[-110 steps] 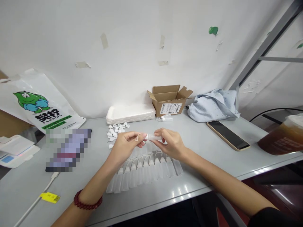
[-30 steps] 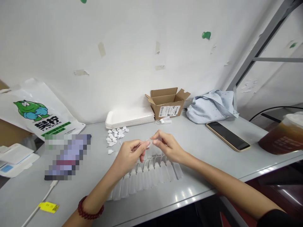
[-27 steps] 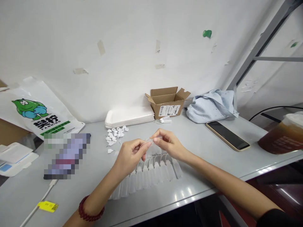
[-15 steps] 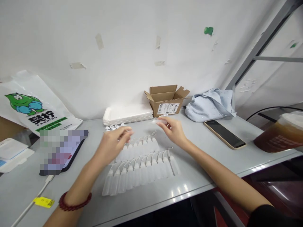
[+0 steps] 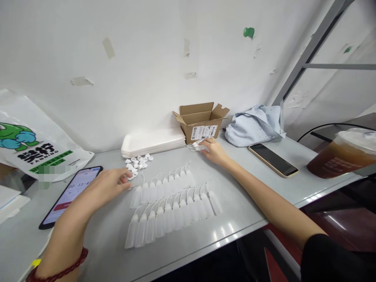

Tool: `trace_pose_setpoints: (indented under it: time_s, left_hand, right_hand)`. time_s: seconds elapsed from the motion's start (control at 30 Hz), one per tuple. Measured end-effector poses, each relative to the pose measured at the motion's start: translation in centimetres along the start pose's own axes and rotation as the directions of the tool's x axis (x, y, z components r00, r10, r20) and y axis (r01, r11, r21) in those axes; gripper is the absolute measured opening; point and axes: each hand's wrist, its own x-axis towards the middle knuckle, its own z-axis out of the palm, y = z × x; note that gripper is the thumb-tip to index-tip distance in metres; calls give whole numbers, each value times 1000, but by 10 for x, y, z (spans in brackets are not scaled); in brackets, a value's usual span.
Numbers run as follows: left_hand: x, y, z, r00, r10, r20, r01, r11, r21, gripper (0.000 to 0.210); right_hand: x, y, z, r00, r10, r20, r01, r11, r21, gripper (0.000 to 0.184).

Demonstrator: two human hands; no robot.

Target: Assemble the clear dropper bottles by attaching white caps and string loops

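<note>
Two slanting rows of small translucent squeeze bottles point(image 5: 173, 219) lie on the grey table, each with a white top and a thin curved strap. Left of the back row, my left hand point(image 5: 108, 186) hovers with its fingers curled and thumb near the fingertips. A thin white bit shows at them, too small to name. Just behind those fingers is a loose pile of white caps point(image 5: 136, 164). My right hand point(image 5: 216, 152) reaches to the front of the cardboard box, its fingers closed at small white translucent pieces point(image 5: 196, 145) with thin straps, partly hidden by the fingers.
Stacked white trays point(image 5: 152, 144) stand against the wall beside the open cardboard box point(image 5: 202, 121). A pale blue cloth bag point(image 5: 252, 127), a phone point(image 5: 273, 159) and a drink cup point(image 5: 337, 156) are at right. Another phone point(image 5: 70, 192) and a printed plastic bag point(image 5: 44, 141) are at left.
My left hand has moved left, away from above the back row, uncovering the caps and bottles. My right hand has lowered to the small pieces by the box. The view has shifted slightly.
</note>
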Motion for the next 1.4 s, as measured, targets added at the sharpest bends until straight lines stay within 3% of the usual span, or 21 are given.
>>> trace_pose_setpoints:
  time_s: [0.13,0.3,0.67,0.8,0.9,0.97,1.07,1.17,1.4]
  left_hand:
    - [3,-7,3,995,-63,84,60,998,36,18]
    - [2,-4,6,976,-54,210,49,998,30,17]
    - [6,-4,8,982,-34,187,34,999,1,35]
    - [6,5,8,994,-20,109,16,999,33,31]
    - [5,12,10,997,-5,81,0,998,60,33]
    - [5,16,13,996,3,85,-9,997,76,35]
    - [7,19,18,996,24,88,-33,994,100,32]
    - [8,18,22,994,29,101,-41,993,115,28]
    - [11,10,25,994,31,102,-47,986,158,24]
  right_hand:
    - [1,5,1,1000,3,-3,-3,1000,-8,19]
    - [1,8,3,1000,-2,-5,2,1000,17,21]
    - [2,1,2,1000,-9,-3,9,999,49,23]
    - [1,-12,-10,1000,-7,15,6,998,58,13]
    - [-4,-34,-23,993,-40,111,30,995,94,14]
    - [-9,-52,-32,957,-50,285,2,986,167,20]
    - [-15,-76,-40,887,-47,458,-47,980,192,10]
    - [-18,-88,-41,854,-17,521,-70,987,148,19]
    - [-17,-89,-33,827,51,560,-79,996,27,28]
